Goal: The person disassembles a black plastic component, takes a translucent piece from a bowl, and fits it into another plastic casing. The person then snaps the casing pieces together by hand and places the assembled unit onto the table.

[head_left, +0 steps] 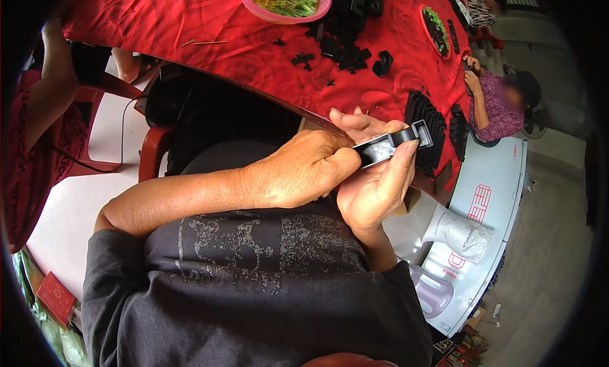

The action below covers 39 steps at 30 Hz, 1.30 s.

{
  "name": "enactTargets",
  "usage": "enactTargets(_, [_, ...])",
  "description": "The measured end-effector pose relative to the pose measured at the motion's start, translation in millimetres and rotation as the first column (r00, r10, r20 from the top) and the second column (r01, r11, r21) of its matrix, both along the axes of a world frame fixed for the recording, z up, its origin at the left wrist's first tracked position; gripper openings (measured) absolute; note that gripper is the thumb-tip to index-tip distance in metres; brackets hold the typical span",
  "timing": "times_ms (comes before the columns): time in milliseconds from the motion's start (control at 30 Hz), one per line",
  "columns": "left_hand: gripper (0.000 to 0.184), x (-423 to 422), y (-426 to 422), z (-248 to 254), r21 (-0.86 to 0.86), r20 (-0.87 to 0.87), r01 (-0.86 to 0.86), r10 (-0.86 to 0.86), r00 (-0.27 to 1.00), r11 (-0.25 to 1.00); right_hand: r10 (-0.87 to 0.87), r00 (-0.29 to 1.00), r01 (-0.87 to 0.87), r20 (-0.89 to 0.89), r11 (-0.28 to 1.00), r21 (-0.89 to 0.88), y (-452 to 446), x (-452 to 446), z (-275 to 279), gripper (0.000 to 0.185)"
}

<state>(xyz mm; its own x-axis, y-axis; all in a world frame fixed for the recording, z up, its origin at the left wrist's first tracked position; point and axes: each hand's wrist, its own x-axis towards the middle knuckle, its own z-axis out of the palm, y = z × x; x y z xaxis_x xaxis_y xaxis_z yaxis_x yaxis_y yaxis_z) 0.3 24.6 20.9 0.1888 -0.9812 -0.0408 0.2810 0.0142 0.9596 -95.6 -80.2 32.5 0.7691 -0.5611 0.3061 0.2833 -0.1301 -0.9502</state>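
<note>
A black, open, tray-like plastic part (379,151) with a light, glossy inside and a raised band across it is held in front of my chest. Palm up, my right hand (377,183) supports it, with the thumb against its right end. My left hand (304,167) is closed, back upward, its thumb and curled forefinger at the part's left end. The fingertips beneath are hidden, so what else they grip cannot be seen.
The red-covered table (254,69) holds a pink bowl (283,18) of yellow-green pieces, loose black parts (346,56) and stacked black parts (424,129). A co-worker (504,104) sits at right. White boxes (488,170) and a plastic-wrapped package (458,234) lie below them.
</note>
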Motion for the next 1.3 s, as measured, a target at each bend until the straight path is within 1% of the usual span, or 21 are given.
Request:
enactTargets(67, [0.035,-1,0,0,-0.013,-0.019,-0.016,0.016,1.0,1.0,-0.007,1.0,0.007,-0.014,1.0,-0.002,2,1,1,0.052])
enactTargets(167, [0.035,-2,-1,-6,-0.102,0.086,-0.031,0.04,0.996,0.994,-0.01,1.0,0.009,-0.022,1.0,-0.01,4,3,2,0.053])
enactTargets(267, [0.034,-1,0,-1,0.002,0.016,-0.009,0.009,1.0,1.0,-0.029,0.999,0.028,-0.032,0.999,-0.018,5,4,3,0.056])
enactTargets(367, [0.033,-2,1,-1,-0.006,0.07,-0.005,0.005,0.998,1.0,-0.045,0.998,0.043,-0.047,0.998,-0.039,8,5,5,0.056])
enactTargets(400, [0.033,-2,1,-4,-0.017,0.069,-0.003,0.005,0.998,1.0,-0.025,0.998,0.021,-0.057,0.997,-0.068,6,4,5,0.056])
enactTargets(467, [0.033,-3,-1,-9,-0.044,0.072,-0.004,0.007,0.997,0.999,-0.039,0.998,0.038,-0.057,0.999,-0.02,12,4,7,0.056])
enactTargets(500, [0.033,-2,-1,-8,-0.026,0.058,0.008,-0.006,0.998,1.0,-0.044,0.997,0.044,-0.057,0.999,0.002,13,4,9,0.055])
enactTargets(533, [0.033,-2,-1,-6,-0.009,0.043,0.019,-0.018,0.999,1.0,-0.02,0.998,0.018,-0.066,0.999,-0.029,11,3,7,0.055])
enactTargets(600, [0.033,0,-1,-8,0.009,0.013,0.054,-0.054,0.998,0.999,-0.031,0.997,0.032,-0.075,0.999,0.006,13,3,8,0.054])
enactTargets(633, [0.032,-1,-2,-9,0.03,-0.016,0.049,-0.049,0.999,0.998,-0.038,0.996,0.04,-0.08,0.999,0.024,14,4,9,0.054])
enactTargets(667, [0.032,-3,-2,-10,0.052,-0.044,0.046,-0.043,0.998,0.998,0.006,0.999,-0.008,-0.042,0.999,-0.04,8,5,5,0.053])
enactTargets(700, [0.031,-4,-3,-10,0.071,-0.073,0.042,-0.036,0.997,0.997,0.001,0.999,-0.004,-0.049,0.999,-0.044,8,4,4,0.053])
enactTargets(767, [0.031,-4,-3,-13,0.046,-0.061,0.05,-0.047,0.997,0.998,-0.003,0.998,-0.001,-0.058,0.998,-0.057,8,4,4,0.053])
enactTargets(800, [0.032,-3,-3,-13,0.034,-0.057,0.053,-0.051,0.997,0.998,-0.007,0.998,0.005,-0.06,1.0,-0.027,9,5,6,0.053])
enactTargets(900, [0.032,-4,-3,-8,0.043,-0.095,0.031,-0.027,0.995,0.999,-0.012,0.997,0.01,-0.082,1.0,-0.025,8,5,6,0.054])
enactTargets(933, [0.033,-3,-3,-8,0.014,-0.088,0.044,-0.042,0.995,0.999,-0.006,0.996,0.005,-0.085,1.0,-0.013,7,5,5,0.055])
enactTargets(1033, [0.034,-3,-2,-6,0.034,-0.064,0.027,-0.024,0.998,0.999,-0.039,0.997,0.036,-0.072,0.998,-0.045,8,7,4,0.056])
enactTargets(1133, [0.034,-2,-1,-2,0.07,-0.086,0.004,0.002,0.996,0.998,-0.053,0.997,0.05,-0.064,0.998,-0.044,10,8,6,0.056])
enactTargets(1300, [0.034,-3,-1,-2,0.076,-0.085,-0.032,0.039,0.996,0.997,-0.058,0.995,0.06,-0.077,0.998,0.014,10,7,6,0.055])
